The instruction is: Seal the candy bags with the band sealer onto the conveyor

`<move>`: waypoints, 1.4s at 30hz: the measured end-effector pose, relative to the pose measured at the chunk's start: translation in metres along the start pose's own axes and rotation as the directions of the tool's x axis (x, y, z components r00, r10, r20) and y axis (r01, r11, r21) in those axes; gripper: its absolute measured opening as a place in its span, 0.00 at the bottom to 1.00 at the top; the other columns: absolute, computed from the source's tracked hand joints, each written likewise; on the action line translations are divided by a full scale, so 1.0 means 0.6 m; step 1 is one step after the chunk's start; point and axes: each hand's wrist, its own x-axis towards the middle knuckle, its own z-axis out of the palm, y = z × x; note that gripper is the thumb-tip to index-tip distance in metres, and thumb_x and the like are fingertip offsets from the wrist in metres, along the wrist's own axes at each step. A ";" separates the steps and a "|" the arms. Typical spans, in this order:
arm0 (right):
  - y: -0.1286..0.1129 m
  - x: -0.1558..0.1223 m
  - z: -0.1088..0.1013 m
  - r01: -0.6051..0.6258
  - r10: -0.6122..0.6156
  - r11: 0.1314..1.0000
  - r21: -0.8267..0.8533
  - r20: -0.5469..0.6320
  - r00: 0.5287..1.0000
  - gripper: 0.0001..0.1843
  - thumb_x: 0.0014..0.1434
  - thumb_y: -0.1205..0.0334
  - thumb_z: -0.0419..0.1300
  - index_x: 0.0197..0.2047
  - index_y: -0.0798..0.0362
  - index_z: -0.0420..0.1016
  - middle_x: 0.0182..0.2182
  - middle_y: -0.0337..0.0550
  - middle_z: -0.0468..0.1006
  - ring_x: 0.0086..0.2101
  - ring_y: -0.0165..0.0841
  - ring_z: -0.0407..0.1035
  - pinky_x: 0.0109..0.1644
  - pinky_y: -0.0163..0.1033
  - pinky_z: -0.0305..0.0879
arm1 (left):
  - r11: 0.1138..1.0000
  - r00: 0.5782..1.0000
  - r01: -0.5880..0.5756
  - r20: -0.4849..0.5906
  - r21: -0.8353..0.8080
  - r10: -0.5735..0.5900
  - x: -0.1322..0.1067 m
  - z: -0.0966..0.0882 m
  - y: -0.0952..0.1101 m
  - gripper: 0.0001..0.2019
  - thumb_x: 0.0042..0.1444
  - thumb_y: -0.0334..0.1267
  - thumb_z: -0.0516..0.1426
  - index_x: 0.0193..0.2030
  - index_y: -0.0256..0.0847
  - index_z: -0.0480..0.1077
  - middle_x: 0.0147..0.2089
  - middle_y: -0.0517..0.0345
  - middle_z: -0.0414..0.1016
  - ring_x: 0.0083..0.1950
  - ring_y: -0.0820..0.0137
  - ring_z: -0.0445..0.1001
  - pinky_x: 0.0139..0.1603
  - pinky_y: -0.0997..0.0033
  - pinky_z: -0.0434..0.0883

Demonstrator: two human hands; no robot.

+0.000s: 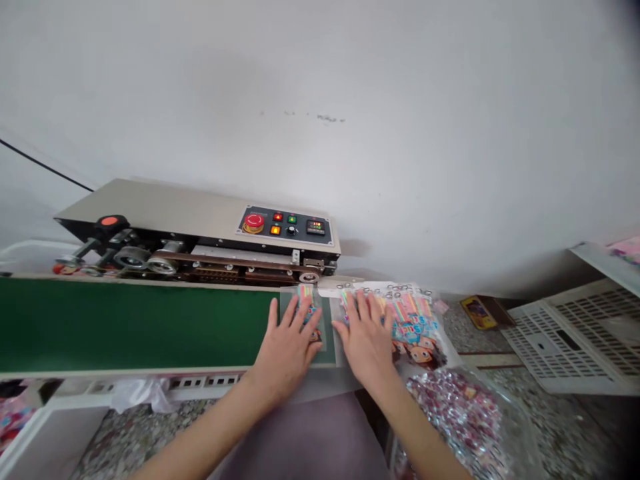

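forearms [220,415] beside foil-filled tub [523,420]; left grip [287,347], right grip [369,337] splayed over pouches [417,337]; machine [175,205] behind, crate [555,333] right.

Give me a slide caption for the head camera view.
Left hand on a packet on the green belt, right hand on printed packets, machine behind.

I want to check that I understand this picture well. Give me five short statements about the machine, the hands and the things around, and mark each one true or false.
1. The left hand is over a clear plastic packet with colourful print on the long green conveyor belt. True.
2. The round red plastic button is near the left end of the dark rectangular control panel. True.
3. The right hand is on that button. False: the right hand is over the colourful printed plastic packets.
4. The small rectangular digital display is dark. False: the display shows lit digits.
5. Shiny pink-and-silver pieces lie at the picture's lower right. True.
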 end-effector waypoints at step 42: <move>0.078 -0.034 0.004 0.065 -0.065 0.997 -0.030 0.007 0.998 0.27 0.70 0.55 0.51 0.70 0.52 0.62 0.68 0.47 0.64 0.67 0.50 0.53 0.69 0.59 0.47 | 0.981 0.982 -0.183 0.032 -0.067 0.185 0.046 0.013 0.043 0.25 0.72 0.47 0.42 0.73 0.48 0.55 0.77 0.51 0.48 0.78 0.55 0.43 0.70 0.29 0.46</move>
